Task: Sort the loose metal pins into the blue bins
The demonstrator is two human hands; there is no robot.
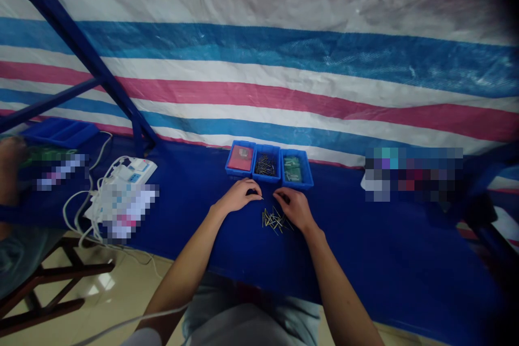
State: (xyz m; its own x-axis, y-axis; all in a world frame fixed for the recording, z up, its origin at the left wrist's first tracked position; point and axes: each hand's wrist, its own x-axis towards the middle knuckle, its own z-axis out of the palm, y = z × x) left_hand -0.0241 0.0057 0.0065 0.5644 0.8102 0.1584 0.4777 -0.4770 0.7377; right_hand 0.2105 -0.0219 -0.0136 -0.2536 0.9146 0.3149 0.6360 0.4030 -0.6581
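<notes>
Two hands poised over loose nail-like pins

The left hand [238, 195], at ten o'clock of the scattered pins [274, 220], pinches what looks like one thin piece; a fingertip hold suits something so slender. The right hand [299, 207], at two o'clock, has thumb and forefinger nearly together; whether they hold anything I cannot tell. At twelve o'clock, three blue bins [266, 178] stand side by side, likely keeping small parts sorted within reach.
</notes>
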